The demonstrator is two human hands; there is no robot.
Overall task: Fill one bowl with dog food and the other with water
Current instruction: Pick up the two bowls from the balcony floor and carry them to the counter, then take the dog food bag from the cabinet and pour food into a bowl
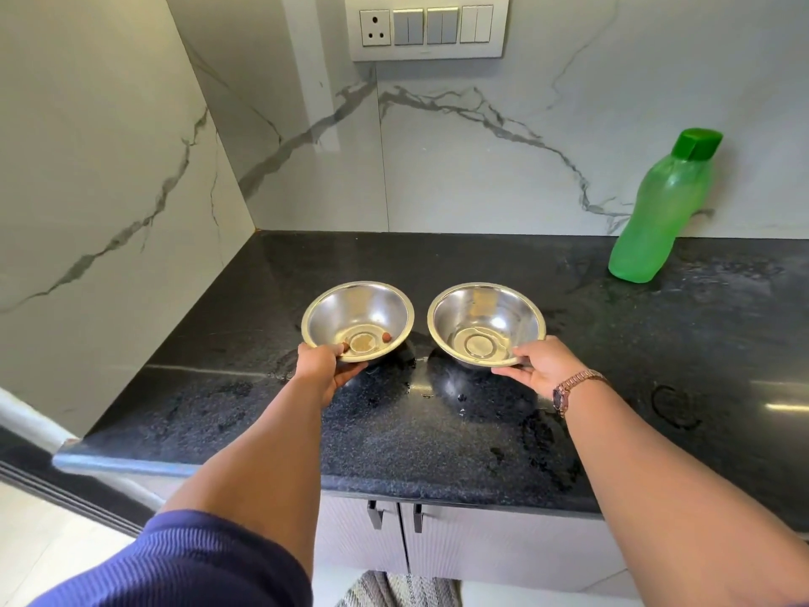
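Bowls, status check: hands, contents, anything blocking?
Left hand grips left bowl, right hand grips right bowl. Both unfilled, a few kibbles in left. Green bottle capped, clear of them.

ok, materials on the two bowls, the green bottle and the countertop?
Left bowl and right bowl: look like stainless steel, brushed-shiny, with mirror-like reflections and thin rolled rims. Green bottle: probably plastic, translucent body that lets light through, with an opaque glossier green cap. Countertop: likely polished black granite or similar stone, speckled grain with glossy reflections; could be engineered stone.
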